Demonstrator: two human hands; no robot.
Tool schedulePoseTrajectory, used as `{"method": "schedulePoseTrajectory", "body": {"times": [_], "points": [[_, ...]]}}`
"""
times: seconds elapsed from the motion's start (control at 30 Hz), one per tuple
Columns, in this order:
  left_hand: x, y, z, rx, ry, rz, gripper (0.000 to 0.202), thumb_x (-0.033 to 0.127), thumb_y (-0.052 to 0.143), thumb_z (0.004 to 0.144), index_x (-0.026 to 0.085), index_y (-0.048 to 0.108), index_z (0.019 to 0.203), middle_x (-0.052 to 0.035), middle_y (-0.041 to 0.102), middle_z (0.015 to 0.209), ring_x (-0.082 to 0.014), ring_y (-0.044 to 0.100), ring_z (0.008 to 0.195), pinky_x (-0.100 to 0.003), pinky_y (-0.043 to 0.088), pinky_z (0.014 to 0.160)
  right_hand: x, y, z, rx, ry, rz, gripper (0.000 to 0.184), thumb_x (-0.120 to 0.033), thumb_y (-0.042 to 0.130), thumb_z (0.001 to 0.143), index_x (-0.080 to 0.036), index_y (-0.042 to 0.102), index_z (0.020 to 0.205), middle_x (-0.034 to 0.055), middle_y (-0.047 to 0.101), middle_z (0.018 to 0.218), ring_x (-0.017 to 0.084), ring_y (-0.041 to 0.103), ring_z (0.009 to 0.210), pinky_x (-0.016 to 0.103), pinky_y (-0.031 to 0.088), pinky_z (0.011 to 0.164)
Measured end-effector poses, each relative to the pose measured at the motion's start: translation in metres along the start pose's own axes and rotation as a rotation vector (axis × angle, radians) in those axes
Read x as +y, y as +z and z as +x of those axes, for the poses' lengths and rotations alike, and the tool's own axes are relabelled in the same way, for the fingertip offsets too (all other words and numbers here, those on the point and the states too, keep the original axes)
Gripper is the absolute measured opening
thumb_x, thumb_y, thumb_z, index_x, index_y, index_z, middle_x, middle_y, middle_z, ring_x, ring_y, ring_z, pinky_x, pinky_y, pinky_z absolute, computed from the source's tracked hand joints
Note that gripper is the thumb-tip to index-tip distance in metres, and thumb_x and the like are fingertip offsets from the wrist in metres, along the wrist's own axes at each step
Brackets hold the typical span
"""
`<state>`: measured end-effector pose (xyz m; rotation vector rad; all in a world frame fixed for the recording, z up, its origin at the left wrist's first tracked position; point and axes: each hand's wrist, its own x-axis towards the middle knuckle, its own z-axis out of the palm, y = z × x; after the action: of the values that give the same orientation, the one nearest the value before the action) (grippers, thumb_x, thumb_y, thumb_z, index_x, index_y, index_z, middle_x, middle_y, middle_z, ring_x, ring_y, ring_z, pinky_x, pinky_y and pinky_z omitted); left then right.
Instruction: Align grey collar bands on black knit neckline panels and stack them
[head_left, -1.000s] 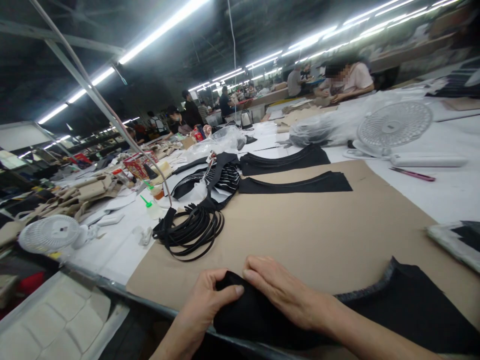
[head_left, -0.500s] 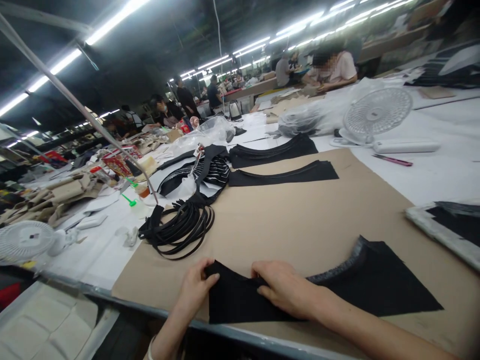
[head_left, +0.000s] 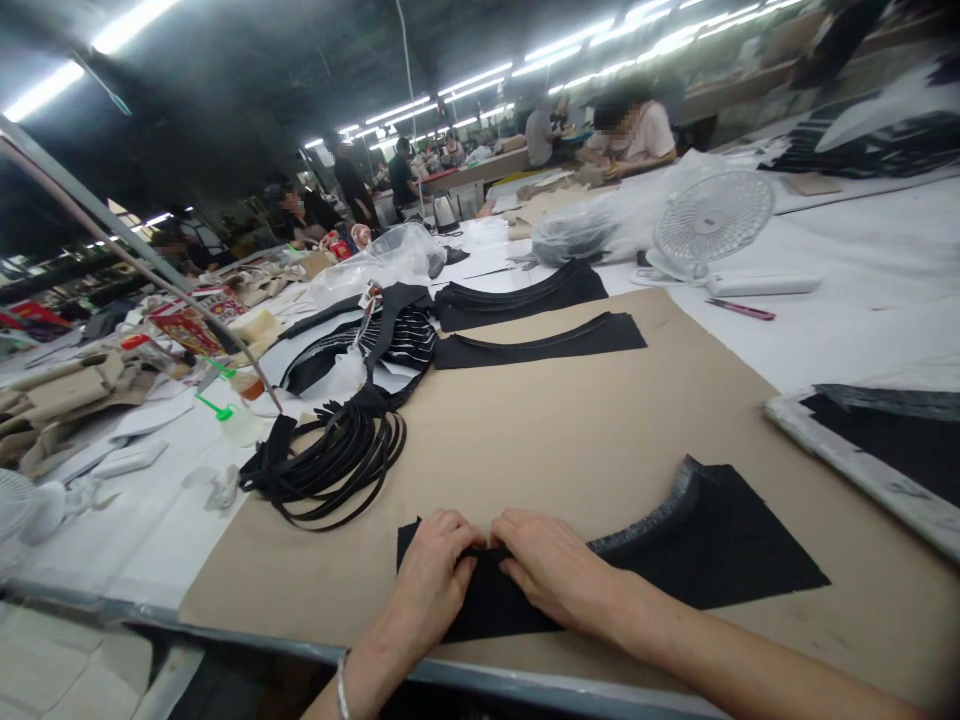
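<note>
A black fabric piece (head_left: 739, 545) lies near the front edge of the table, with a curved upper edge that carries a grey, shiny strip on its right part. My left hand (head_left: 439, 565) pinches the curved edge left of its middle. Close beside it, my right hand (head_left: 544, 565) grips the same edge, thumb below and fingers above. Only a small gap parts the two hands. Between them the edge looks folded over; the fingers hide part of it. A bundle of black strips (head_left: 337, 465) lies to the left, beyond my left hand.
Brown board (head_left: 525, 430) covers the tabletop. Further back lie black curved pieces (head_left: 544, 340), a striped black item (head_left: 412, 335), a white fan (head_left: 712, 220) and a pink-handled cutter (head_left: 741, 309). A white-edged tray (head_left: 847, 470) stands at right. Green-capped bottles (head_left: 238, 422) stand left; people sit behind.
My left hand has moved right from the fabric's left corner to the curved edge beside my right hand. My right hand keeps its grip. The view has shifted slightly.
</note>
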<state>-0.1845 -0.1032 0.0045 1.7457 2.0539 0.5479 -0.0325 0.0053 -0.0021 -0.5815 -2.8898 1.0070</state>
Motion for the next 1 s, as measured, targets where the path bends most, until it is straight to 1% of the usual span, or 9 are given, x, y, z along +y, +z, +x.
{"method": "schedulePoseTrajectory", "body": {"times": [0.1, 0.2, 0.33, 0.47, 0.6, 0.67, 0.77, 0.9, 1.0], "points": [[0.002, -0.002, 0.003, -0.018, 0.015, 0.005, 0.031, 0.001, 0.046, 0.074, 0.020, 0.068, 0.085, -0.0048, 0.063, 0.085, -0.0212, 0.055, 0.088, -0.037, 0.045, 0.082, 0.001, 0.000, 0.000, 0.015, 0.001, -0.002, 0.016, -0.012, 0.049, 0.080, -0.018, 0.059, 0.091, 0.0058, 0.063, 0.092, 0.020, 0.060, 0.087, 0.031, 0.044, 0.077], [0.002, 0.002, 0.002, -0.020, 0.031, 0.016, 0.031, 0.002, 0.045, 0.077, 0.020, 0.068, 0.084, -0.0046, 0.063, 0.085, -0.0204, 0.056, 0.087, -0.034, 0.046, 0.080, 0.003, 0.003, -0.001, 0.024, -0.022, 0.000, 0.015, -0.012, 0.048, 0.082, -0.018, 0.058, 0.091, 0.0052, 0.062, 0.092, 0.019, 0.058, 0.086, 0.030, 0.044, 0.078], [-0.007, 0.011, -0.005, -0.001, 0.097, 0.040, 0.033, 0.005, 0.041, 0.087, 0.021, 0.069, 0.094, -0.0049, 0.063, 0.088, -0.0186, 0.057, 0.087, -0.030, 0.047, 0.079, 0.008, 0.007, -0.005, 0.054, -0.080, -0.025, 0.011, -0.012, 0.048, 0.086, -0.018, 0.057, 0.089, 0.0047, 0.060, 0.092, 0.019, 0.056, 0.086, 0.030, 0.043, 0.078], [-0.018, 0.020, -0.016, 0.056, 0.191, 0.099, 0.034, 0.006, 0.038, 0.091, 0.020, 0.067, 0.103, -0.0059, 0.065, 0.094, -0.0182, 0.057, 0.089, -0.030, 0.049, 0.079, 0.012, 0.006, -0.011, 0.065, -0.147, -0.072, 0.013, -0.010, 0.046, 0.089, -0.018, 0.057, 0.090, 0.0054, 0.059, 0.093, 0.019, 0.054, 0.088, 0.031, 0.043, 0.079], [-0.022, 0.025, -0.024, 0.127, 0.258, 0.135, 0.034, 0.008, 0.037, 0.092, 0.018, 0.064, 0.112, -0.0074, 0.065, 0.099, -0.0190, 0.057, 0.092, -0.032, 0.050, 0.083, 0.014, 0.002, -0.018, 0.050, -0.152, -0.074, 0.015, -0.007, 0.046, 0.087, -0.017, 0.057, 0.089, 0.0059, 0.058, 0.092, 0.019, 0.054, 0.088, 0.031, 0.044, 0.080], [-0.023, 0.027, -0.026, 0.122, 0.266, 0.156, 0.038, 0.007, 0.037, 0.092, 0.018, 0.060, 0.119, -0.0082, 0.064, 0.105, -0.0198, 0.056, 0.098, -0.035, 0.050, 0.087, 0.015, 0.000, -0.020, 0.043, -0.148, -0.078, 0.016, -0.006, 0.046, 0.086, -0.017, 0.057, 0.088, 0.0060, 0.058, 0.092, 0.019, 0.054, 0.087, 0.031, 0.044, 0.079], [-0.023, 0.029, -0.029, 0.085, 0.268, 0.200, 0.045, 0.006, 0.037, 0.092, 0.023, 0.054, 0.130, -0.0080, 0.061, 0.111, -0.0204, 0.053, 0.105, -0.038, 0.048, 0.094, 0.018, -0.001, -0.024, 0.054, -0.159, -0.089, 0.016, -0.006, 0.045, 0.088, -0.017, 0.057, 0.088, 0.0061, 0.059, 0.091, 0.019, 0.053, 0.086, 0.031, 0.044, 0.078], [-0.024, 0.030, -0.032, 0.076, 0.286, 0.268, 0.047, 0.010, 0.039, 0.093, 0.029, 0.050, 0.135, -0.0078, 0.057, 0.110, -0.0208, 0.052, 0.106, -0.041, 0.048, 0.094, 0.024, 0.000, -0.028, 0.082, -0.179, -0.074, 0.018, -0.007, 0.043, 0.090, -0.017, 0.057, 0.088, 0.0056, 0.058, 0.089, 0.018, 0.052, 0.085, 0.030, 0.043, 0.077], [-0.024, 0.030, -0.032, 0.105, 0.333, 0.324, 0.046, 0.012, 0.038, 0.094, 0.028, 0.049, 0.136, -0.0083, 0.055, 0.110, -0.0217, 0.050, 0.107, -0.043, 0.049, 0.093, 0.031, 0.001, -0.032, 0.096, -0.204, -0.081, 0.018, -0.007, 0.043, 0.090, -0.017, 0.057, 0.088, 0.0053, 0.057, 0.090, 0.018, 0.051, 0.085, 0.030, 0.042, 0.077]]}}
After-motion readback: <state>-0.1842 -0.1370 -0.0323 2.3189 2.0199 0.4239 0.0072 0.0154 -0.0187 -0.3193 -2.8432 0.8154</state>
